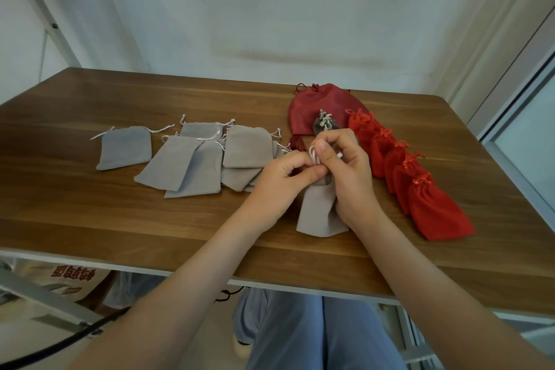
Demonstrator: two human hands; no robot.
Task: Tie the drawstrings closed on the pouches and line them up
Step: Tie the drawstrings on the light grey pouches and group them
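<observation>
A grey pouch (318, 210) stands on the wooden table (120, 219) between my hands, its neck gathered. My left hand (282, 174) pinches the pouch's white drawstring (313, 156) at the neck. My right hand (345, 165) pinches the same drawstring, a loop of it showing over the thumb. Several untied grey pouches (192, 162) lie flat and overlapping to the left. A row of several tied bright red pouches (420, 189) runs diagonally along the right. Behind my hands lies a larger dark red pouch (318, 108), with a tied grey pouch (322, 125) partly hidden in front of it.
The table's front edge (180, 269) runs just above my lap. A white wall stands behind the table. A metal frame leg (45, 294) and a printed bag (72, 279) sit under the table at the left.
</observation>
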